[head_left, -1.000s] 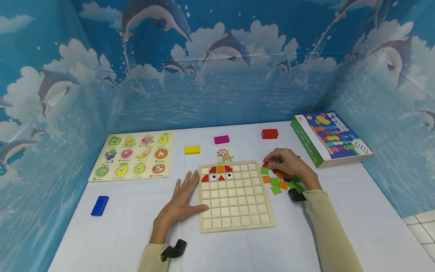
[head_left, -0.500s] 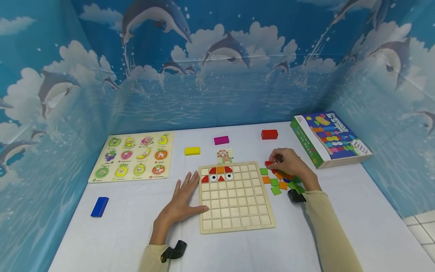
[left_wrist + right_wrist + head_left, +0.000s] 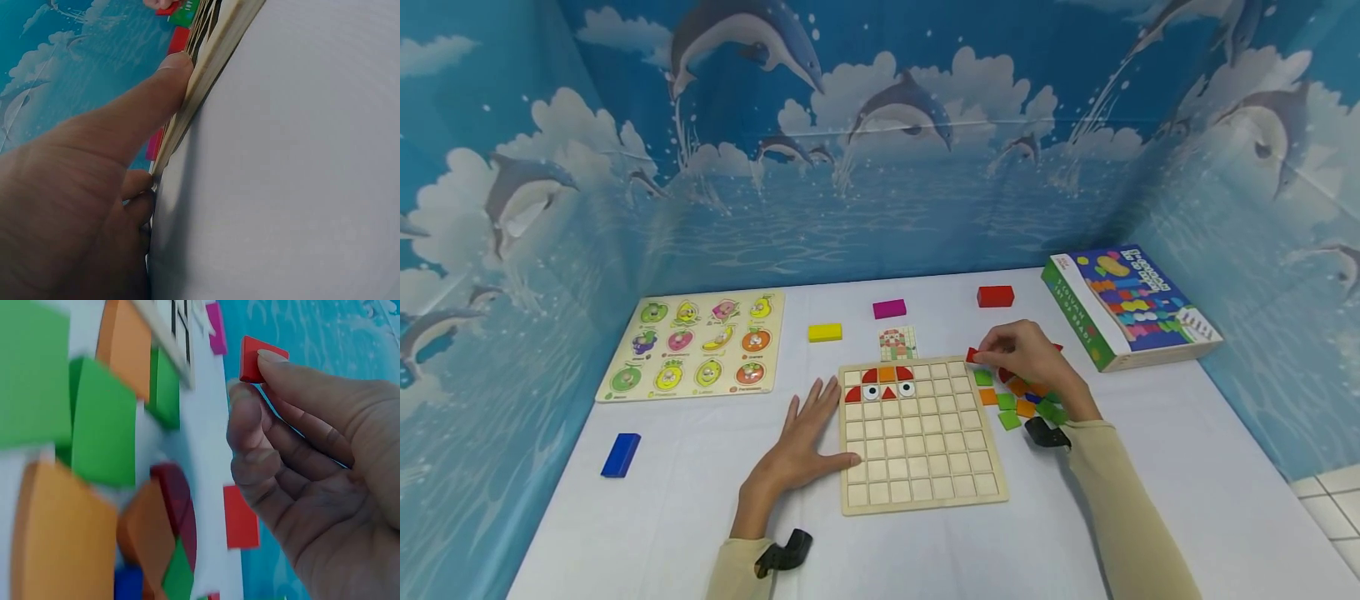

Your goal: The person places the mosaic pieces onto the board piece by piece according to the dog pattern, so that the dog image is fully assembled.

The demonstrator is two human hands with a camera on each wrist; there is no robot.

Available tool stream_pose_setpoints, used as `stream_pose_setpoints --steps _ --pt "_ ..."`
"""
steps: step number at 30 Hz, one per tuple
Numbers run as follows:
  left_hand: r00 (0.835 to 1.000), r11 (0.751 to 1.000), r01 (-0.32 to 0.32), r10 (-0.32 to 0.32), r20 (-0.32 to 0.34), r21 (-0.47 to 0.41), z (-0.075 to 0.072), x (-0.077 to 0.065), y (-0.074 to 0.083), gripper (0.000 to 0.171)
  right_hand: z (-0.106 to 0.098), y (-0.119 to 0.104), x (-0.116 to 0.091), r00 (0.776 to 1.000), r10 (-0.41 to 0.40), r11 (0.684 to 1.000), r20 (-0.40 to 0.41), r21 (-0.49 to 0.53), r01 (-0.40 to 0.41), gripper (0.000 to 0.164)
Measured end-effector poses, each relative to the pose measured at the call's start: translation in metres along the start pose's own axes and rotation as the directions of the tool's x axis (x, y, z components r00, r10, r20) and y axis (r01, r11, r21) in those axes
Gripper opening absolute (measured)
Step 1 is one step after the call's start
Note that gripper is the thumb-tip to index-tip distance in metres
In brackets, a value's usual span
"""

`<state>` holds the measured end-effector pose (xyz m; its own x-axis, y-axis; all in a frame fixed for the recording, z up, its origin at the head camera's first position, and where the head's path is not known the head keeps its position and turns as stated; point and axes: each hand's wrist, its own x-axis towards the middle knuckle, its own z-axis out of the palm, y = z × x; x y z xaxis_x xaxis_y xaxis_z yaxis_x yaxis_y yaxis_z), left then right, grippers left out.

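Note:
A wooden grid board (image 3: 922, 451) lies on the white tabletop in the head view. Red, orange and eye-marked tiles fill several cells at its upper left. My left hand (image 3: 797, 446) rests along the board's left edge with fingers spread and the thumb (image 3: 172, 72) against the rim. Near the upper right corner, my right hand (image 3: 1028, 357) pinches a small red tile (image 3: 250, 360) between thumb and fingertips, raised off the table. Below that hand are loose tiles, among them a green tile (image 3: 1009, 419) and an orange tile (image 3: 988, 397); the hand and wrist partly cover the pile.
A small pattern card (image 3: 898, 342) sits just behind the board. Around it are a yellow block (image 3: 824, 332), a magenta block (image 3: 889, 309) and a red block (image 3: 996, 297). A fruit puzzle board (image 3: 692, 346) and blue block (image 3: 621, 455) are left, a game box (image 3: 1131, 304) right.
My right hand has lifted the red tile from the pile's far edge and carried it left toward the board's upper right corner. The left hand stays in place.

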<state>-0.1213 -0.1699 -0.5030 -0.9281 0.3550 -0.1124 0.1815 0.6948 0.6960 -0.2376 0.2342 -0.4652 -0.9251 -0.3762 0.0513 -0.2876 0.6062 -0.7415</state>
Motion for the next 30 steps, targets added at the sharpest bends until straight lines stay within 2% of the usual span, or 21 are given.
stream_pose_setpoints --steps 8,19,25,30 --pt "1.000 1.000 0.004 -0.004 0.000 0.002 0.001 0.001 0.000 0.116 0.023 -0.021 0.007 0.999 -0.019 0.992 0.032 0.128 0.015 0.010" --pt "1.000 1.000 0.017 -0.017 0.003 0.010 0.002 0.002 -0.001 0.116 0.057 -0.038 0.012 0.987 -0.093 0.983 0.128 0.167 0.071 0.008" --pt "1.000 1.000 0.018 -0.018 -0.004 0.002 0.002 0.001 -0.001 0.116 0.066 -0.042 0.014 0.986 -0.072 0.986 0.149 0.163 0.048 0.005" --pt "0.999 1.000 -0.020 0.020 -0.026 -0.012 0.003 0.001 -0.002 0.115 0.068 -0.044 0.015 0.991 -0.057 0.995 0.117 0.083 0.048 0.004"
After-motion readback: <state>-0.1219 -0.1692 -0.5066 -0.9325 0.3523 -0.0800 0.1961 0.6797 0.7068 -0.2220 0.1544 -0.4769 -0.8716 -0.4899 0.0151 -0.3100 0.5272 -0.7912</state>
